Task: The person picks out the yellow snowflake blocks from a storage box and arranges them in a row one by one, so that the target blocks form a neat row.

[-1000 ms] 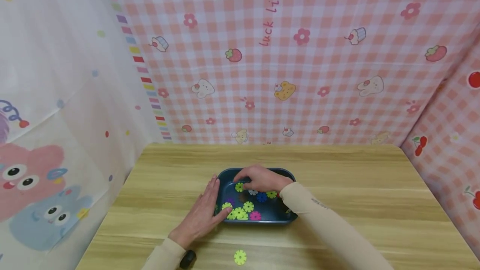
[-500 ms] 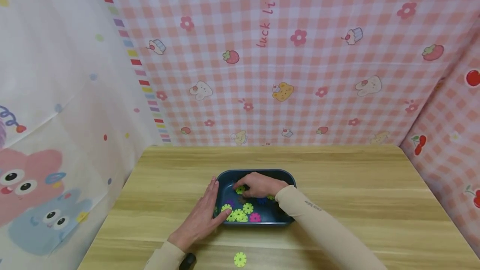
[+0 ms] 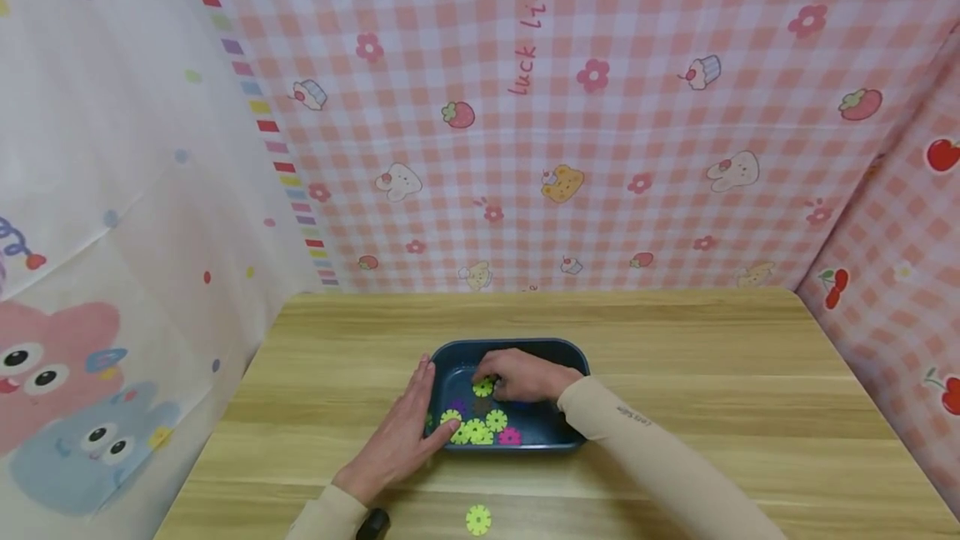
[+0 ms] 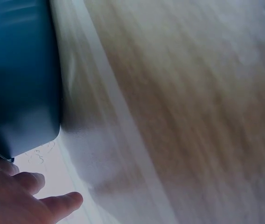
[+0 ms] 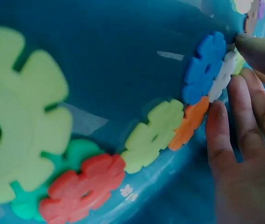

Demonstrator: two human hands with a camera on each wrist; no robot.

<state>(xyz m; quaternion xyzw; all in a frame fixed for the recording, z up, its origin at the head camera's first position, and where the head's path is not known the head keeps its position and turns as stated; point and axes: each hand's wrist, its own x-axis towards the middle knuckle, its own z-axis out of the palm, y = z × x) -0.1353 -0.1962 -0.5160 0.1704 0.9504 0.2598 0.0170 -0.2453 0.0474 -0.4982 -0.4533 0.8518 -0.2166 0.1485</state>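
Note:
A dark blue plastic tray (image 3: pixel 540 447) holds several flat, notched snowflake discs. My left hand (image 3: pixel 400 438) lies along its left side with straight fingers, the thumb over the front left corner; the left wrist view shows fingers (image 4: pixel 32 184) beside the tray's outer wall (image 4: pixel 20 84). Inside the tray, my right hand (image 3: pixel 527 375) has thumb and fingertips around a yellow-green snowflake disc (image 3: pixel 483 388). In the right wrist view that disc (image 5: pixel 239 63) is mostly hidden by the fingers, close to a white disc (image 5: pixel 223 77) and a blue disc (image 5: pixel 205 68).
Yellow-green discs (image 3: pixel 475 432) and a pink disc (image 3: pixel 510 437) lie at the tray's front. Red (image 5: pixel 83 191) and orange discs (image 5: pixel 189 123) show in the right wrist view. One loose yellow-green disc (image 3: pixel 478 519) lies on the wooden table (image 3: pixel 697 340), near a black object (image 3: pixel 372 524).
My right hand has come lower and nearer in the tray, its fingertips closing around the yellow-green disc. My left hand stays at the tray's side. The head view has shifted slightly.

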